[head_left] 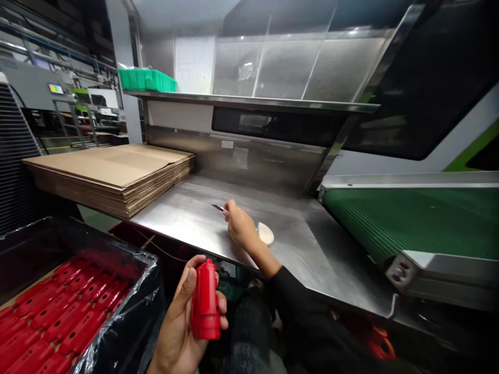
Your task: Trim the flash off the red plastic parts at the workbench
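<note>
Red plastic part point(205, 301) stands upright, clasped in my left hand point(183, 322) near my lap, while my right hand point(239, 226) pinches a small knife point(218, 208) on the steel table point(312, 249) ahead.

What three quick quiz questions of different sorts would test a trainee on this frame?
1. True or false: the left hand holds a red plastic part upright.
2. Multiple choice: the right hand rests on A) the green conveyor belt, B) the steel worktable, C) the stack of flat cardboard.
3. Fill in: the lined bin at lower left holds many ____ parts.

Key
1. True.
2. B; it holds a small blade, with a white piece beside it.
3. Red.
</note>
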{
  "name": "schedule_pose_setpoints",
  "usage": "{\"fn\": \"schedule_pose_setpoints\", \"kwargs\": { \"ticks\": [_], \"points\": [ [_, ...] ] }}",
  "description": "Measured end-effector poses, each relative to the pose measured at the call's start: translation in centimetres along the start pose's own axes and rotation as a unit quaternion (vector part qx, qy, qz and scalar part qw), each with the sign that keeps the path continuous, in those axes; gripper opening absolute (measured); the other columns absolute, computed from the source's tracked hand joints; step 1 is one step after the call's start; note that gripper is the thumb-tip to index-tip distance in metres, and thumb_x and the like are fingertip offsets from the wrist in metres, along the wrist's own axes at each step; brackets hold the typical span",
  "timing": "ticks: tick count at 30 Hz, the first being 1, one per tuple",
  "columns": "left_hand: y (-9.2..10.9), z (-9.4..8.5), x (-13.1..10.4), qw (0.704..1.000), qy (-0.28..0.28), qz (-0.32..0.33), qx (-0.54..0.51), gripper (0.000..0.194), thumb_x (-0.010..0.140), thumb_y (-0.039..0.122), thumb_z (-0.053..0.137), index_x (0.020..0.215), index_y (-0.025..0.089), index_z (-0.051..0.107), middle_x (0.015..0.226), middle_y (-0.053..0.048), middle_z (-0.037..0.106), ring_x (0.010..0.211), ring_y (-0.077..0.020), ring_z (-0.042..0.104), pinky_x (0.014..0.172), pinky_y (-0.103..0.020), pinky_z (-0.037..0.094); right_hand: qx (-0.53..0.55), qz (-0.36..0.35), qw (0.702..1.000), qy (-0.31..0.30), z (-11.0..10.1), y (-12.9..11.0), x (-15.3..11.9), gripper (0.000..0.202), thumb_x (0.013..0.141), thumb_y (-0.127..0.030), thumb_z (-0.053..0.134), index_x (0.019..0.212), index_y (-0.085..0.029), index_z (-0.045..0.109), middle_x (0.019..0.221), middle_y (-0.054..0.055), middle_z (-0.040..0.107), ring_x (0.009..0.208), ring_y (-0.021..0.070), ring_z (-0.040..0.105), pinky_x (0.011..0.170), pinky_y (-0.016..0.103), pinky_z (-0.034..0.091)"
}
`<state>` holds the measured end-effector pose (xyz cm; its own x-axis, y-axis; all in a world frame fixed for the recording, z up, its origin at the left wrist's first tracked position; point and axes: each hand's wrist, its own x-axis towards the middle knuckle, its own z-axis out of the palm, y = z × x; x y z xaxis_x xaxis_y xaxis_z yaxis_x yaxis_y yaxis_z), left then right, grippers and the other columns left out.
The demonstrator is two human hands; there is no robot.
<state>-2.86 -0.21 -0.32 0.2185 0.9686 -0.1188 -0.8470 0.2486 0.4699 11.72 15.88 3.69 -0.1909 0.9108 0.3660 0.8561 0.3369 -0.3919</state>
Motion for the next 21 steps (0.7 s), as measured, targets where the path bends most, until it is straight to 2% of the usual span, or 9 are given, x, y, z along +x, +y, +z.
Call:
{"fn": "schedule_pose_setpoints", "kwargs": {
  "ticks": [3,5,7,9,11,14,18,21],
  "points": [
    [0.2,0.4,0.0,1.000,0.015,0.010,-0.010,0.029,0.095,0.035,0.052,0.122,0.025,0.048,0.085,-0.004,0.063,0.056,-0.0118,0.058,0.038,-0.017,0.044,0.074,-0.070,0.995,0.001,-2.7,-1.9,-5.3,0.031,0.102,-0.029,0.033,0.131,-0.024,0.044,0.102,0.001,0.065,0.093,0.0137,0.062,0.085,0.029,0.049],
    [0.2,0.7,-0.1,0.999,0.038,0.012,-0.001,0.028,0.093,0.035,0.055,0.119,0.026,0.050,0.081,-0.001,0.062,0.050,-0.0088,0.054,0.033,-0.013,0.037,0.123,-0.105,0.987,-0.006,-4.3,-2.8,-9.6,0.031,0.101,-0.036,0.040,0.132,-0.033,0.044,0.117,-0.002,0.063,0.107,0.0113,0.059,0.092,0.024,0.047],
    [0.1,1.1,-0.2,0.998,0.060,0.012,0.018,0.030,0.091,0.033,0.059,0.119,0.026,0.051,0.079,0.000,0.062,0.047,-0.0077,0.053,0.031,-0.012,0.034,0.176,-0.133,0.975,-0.015,-5.4,-3.3,-13.4,0.027,0.099,-0.034,0.048,0.126,-0.034,0.051,0.107,-0.003,0.064,0.096,0.0099,0.061,0.082,0.020,0.048],
    [0.1,1.7,-0.3,0.997,0.065,0.005,0.032,0.032,0.090,0.032,0.059,0.121,0.026,0.051,0.078,0.001,0.062,0.045,-0.0085,0.053,0.030,-0.013,0.034,0.169,-0.170,0.971,-0.020,-6.1,-3.6,-16.1,0.023,0.098,-0.028,0.049,0.120,-0.029,0.055,0.086,-0.002,0.060,0.073,0.0098,0.059,0.064,0.020,0.046],
    [0.0,2.4,-0.5,0.998,0.053,0.004,0.034,0.035,0.090,0.034,0.056,0.123,0.025,0.051,0.081,-0.001,0.062,0.047,-0.0108,0.055,0.030,-0.016,0.036,0.083,-0.208,0.975,-0.014,-6.6,-3.9,-17.4,0.026,0.098,-0.024,0.047,0.124,-0.025,0.053,0.075,-0.002,0.053,0.060,0.0106,0.051,0.053,0.022,0.039],
    [-0.2,3.6,-0.9,0.998,0.043,0.005,0.038,0.038,0.089,0.034,0.053,0.125,0.024,0.050,0.083,-0.003,0.064,0.050,-0.0130,0.055,0.035,-0.020,0.040,-0.052,-0.240,0.969,0.018,-7.0,-4.2,-18.0,0.031,0.097,-0.022,0.049,0.127,-0.018,0.052,0.071,-0.001,0.051,0.057,0.0123,0.047,0.048,0.025,0.033],
    [-0.4,4.5,-1.6,0.996,0.071,0.005,0.048,0.037,0.086,0.030,0.056,0.121,0.020,0.054,0.084,-0.006,0.067,0.049,-0.0116,0.054,0.046,-0.023,0.046,-0.053,-0.259,0.963,0.051,-7.1,-4.5,-18.0,0.020,0.096,-0.020,0.049,0.113,-0.017,0.058,0.071,-0.001,0.056,0.059,0.0120,0.050,0.050,0.025,0.037],
    [-0.6,4.5,-2.0,0.994,0.096,0.026,0.042,0.034,0.081,0.028,0.061,0.113,0.016,0.061,0.087,-0.008,0.068,0.068,-0.0147,0.061,0.062,-0.023,0.050,-0.047,-0.267,0.962,0.036,-7.0,-4.5,-18.1,0.028,0.097,-0.021,0.050,0.124,-0.018,0.055,0.071,-0.002,0.056,0.057,0.0095,0.053,0.049,0.022,0.039]
  ]
}}
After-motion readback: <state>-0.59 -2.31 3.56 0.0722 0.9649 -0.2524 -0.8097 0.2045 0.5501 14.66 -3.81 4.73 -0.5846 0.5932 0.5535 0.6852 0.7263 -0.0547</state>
